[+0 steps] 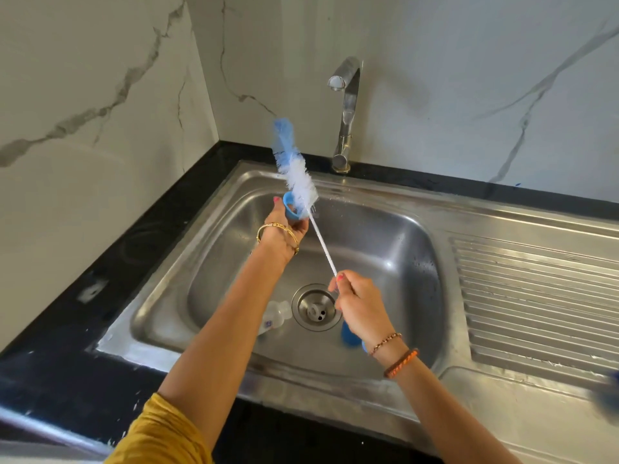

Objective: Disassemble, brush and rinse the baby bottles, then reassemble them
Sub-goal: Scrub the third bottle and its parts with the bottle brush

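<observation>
The bottles are already apart, and brushing is under way. The left grip (284, 226) is curled round a small blue collar ring (290, 205), and the bottle brush (296, 169) is pushed through it, so most of the bristle head stands above and beyond that grip. The right grip (356, 298) pinches the thin white wire stem of the brush near its lower end, nearer the person than the ring.

Still waiting in the sink (395, 249): a clear bottle body (274, 318) lying on its side just left of the right grip, beside the drain (316, 308), and a blue cap (348, 334) partly hidden under the right wrist. The tap (346, 105) shows no running water, so I judge that rinsing and reassembly are both left.

The bristles are soft and fluffy, white with a blue tip; the ring is smooth plastic; the sink is brushed steel with droplets and a ribbed drainer; the bench (110, 262) is dark polished stone.
</observation>
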The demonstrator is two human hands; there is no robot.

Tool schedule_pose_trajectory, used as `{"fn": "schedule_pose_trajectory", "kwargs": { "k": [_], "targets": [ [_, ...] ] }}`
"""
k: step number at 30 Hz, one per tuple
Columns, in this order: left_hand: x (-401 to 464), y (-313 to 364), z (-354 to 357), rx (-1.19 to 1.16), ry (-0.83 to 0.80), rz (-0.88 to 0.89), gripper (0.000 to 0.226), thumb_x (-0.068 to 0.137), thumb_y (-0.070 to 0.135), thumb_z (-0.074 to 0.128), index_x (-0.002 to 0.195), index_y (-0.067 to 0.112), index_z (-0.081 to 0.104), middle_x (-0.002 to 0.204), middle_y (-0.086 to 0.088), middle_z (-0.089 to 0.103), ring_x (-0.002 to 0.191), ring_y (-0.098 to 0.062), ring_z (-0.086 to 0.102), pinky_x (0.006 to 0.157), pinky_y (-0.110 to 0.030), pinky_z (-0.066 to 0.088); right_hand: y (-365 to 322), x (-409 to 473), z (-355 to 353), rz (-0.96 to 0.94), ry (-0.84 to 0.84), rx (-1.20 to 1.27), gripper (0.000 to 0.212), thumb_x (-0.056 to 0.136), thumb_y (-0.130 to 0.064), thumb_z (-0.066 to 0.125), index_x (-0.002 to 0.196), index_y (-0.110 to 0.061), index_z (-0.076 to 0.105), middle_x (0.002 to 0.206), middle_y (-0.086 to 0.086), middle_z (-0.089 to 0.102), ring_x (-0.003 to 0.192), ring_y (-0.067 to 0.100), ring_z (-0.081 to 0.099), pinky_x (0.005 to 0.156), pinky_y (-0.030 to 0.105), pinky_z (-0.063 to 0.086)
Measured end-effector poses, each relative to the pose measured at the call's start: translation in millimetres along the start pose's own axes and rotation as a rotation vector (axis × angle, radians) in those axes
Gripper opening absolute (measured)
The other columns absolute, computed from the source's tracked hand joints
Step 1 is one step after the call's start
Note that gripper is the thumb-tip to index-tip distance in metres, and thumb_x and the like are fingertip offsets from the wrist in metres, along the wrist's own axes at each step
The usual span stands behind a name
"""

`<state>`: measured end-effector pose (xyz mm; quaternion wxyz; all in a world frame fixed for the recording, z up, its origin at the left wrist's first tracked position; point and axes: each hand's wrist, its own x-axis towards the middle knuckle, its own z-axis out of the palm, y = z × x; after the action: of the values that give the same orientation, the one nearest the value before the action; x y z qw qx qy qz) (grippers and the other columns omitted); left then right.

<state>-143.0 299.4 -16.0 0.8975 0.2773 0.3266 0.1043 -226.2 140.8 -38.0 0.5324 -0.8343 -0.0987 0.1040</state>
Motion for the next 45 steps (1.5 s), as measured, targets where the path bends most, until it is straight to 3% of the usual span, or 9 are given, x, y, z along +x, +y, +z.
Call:
{"fn": "schedule_pose_trajectory", "kwargs": {
  "k": [6, 10, 15, 19, 22, 26, 34, 38, 45],
  "targets": [
    [1.7, -12.0, -0.4, 0.075, -0.033, 0.036, 0.031, 0.098, 0.032, 0.040, 0.088, 0.005, 0.052, 0.082, -0.007, 0.056, 0.067, -0.017, 0.054, 0.062, -0.025, 0.050, -7.1, 6.2, 1.6, 0.238, -0.125, 0.215, 0.036, 0.100, -0.015, 0.030, 0.068, -0.014, 0.048, 0.039, -0.007, 0.034, 0.024, 0.001, 0.022, 0.030, 0.012, 0.015],
    [7.9, -1.5, -3.3, -0.015, -0.001, 0.090, 0.033, 0.099, 0.025, 0.039, 0.126, 0.009, 0.049, 0.091, -0.004, 0.058, 0.082, -0.022, 0.059, 0.075, -0.032, 0.049, -1.2, 2.5, 0.9, 0.097, -0.130, 0.057, 0.039, 0.099, -0.011, 0.033, 0.063, -0.017, 0.048, 0.034, -0.011, 0.038, 0.025, 0.002, 0.034, 0.031, 0.009, 0.021],
    [3.1, -13.1, -2.2, 0.023, -0.024, 0.059, 0.027, 0.098, 0.027, 0.040, 0.087, 0.006, 0.051, 0.100, -0.014, 0.057, 0.071, -0.019, 0.055, 0.071, -0.028, 0.052, 3.7, 15.6, -7.6, 0.031, -0.010, -0.021, 0.039, 0.094, -0.004, 0.036, 0.060, -0.019, 0.048, 0.042, -0.011, 0.042, 0.033, -0.002, 0.042, 0.033, 0.010, 0.030],
    [4.8, -8.6, 3.2, -0.036, 0.013, 0.079, 0.034, 0.099, 0.024, 0.040, 0.127, 0.007, 0.049, 0.128, -0.014, 0.054, 0.092, -0.025, 0.059, 0.084, -0.032, 0.044, 9.2, 2.1, 3.2, -0.053, -0.042, -0.068, 0.041, 0.095, -0.004, 0.037, 0.059, -0.021, 0.047, 0.040, -0.018, 0.049, 0.041, -0.004, 0.047, 0.044, 0.007, 0.034],
    [-4.2, -13.5, 3.5, 0.008, -0.024, 0.042, 0.022, 0.099, 0.025, 0.041, 0.113, 0.011, 0.050, 0.104, -0.013, 0.056, 0.086, -0.026, 0.060, 0.074, -0.028, 0.051, 9.1, 9.9, -5.7, -0.012, 0.002, -0.005, 0.039, 0.096, -0.005, 0.036, 0.061, -0.019, 0.048, 0.046, -0.012, 0.041, 0.034, 0.000, 0.041, 0.038, 0.010, 0.030],
    [-10.6, -14.0, 8.6, -0.035, -0.027, 0.048, 0.019, 0.099, 0.025, 0.040, 0.105, 0.009, 0.051, 0.118, -0.018, 0.051, 0.069, -0.019, 0.052, 0.076, -0.030, 0.048, 3.1, 14.6, 2.5, -0.013, -0.035, 0.001, 0.038, 0.097, -0.010, 0.035, 0.063, -0.019, 0.049, 0.049, -0.008, 0.040, 0.030, 0.000, 0.037, 0.033, 0.010, 0.026],
    [-13.7, -15.1, 4.2, -0.040, -0.063, 0.025, 0.019, 0.099, 0.026, 0.040, 0.104, 0.010, 0.049, 0.086, -0.010, 0.054, 0.070, -0.020, 0.053, 0.078, -0.030, 0.048, 0.7, 16.6, -2.5, -0.052, 0.002, -0.046, 0.037, 0.094, -0.003, 0.036, 0.062, -0.018, 0.049, 0.052, -0.010, 0.043, 0.037, -0.001, 0.043, 0.039, 0.010, 0.033],
    [-5.0, 0.7, 6.8, -0.104, -0.069, 0.056, 0.029, 0.100, 0.024, 0.039, 0.117, 0.007, 0.054, 0.106, -0.010, 0.058, 0.092, -0.025, 0.059, 0.087, -0.031, 0.048, 14.7, 0.9, -1.1, -0.136, 0.012, -0.203, 0.034, 0.091, 0.001, 0.041, 0.064, -0.019, 0.048, 0.049, -0.014, 0.041, 0.043, 0.000, 0.042, 0.049, 0.012, 0.035],
    [-8.7, -16.6, 8.6, -0.030, -0.090, 0.027, 0.026, 0.100, 0.027, 0.038, 0.087, 0.009, 0.053, 0.086, -0.009, 0.055, 0.073, -0.019, 0.055, 0.062, -0.024, 0.052, 0.4, 17.1, -5.5, -0.144, -0.007, -0.183, 0.030, 0.088, 0.004, 0.041, 0.068, -0.017, 0.051, 0.053, -0.014, 0.043, 0.046, -0.002, 0.041, 0.050, 0.006, 0.034]
  ]
}}
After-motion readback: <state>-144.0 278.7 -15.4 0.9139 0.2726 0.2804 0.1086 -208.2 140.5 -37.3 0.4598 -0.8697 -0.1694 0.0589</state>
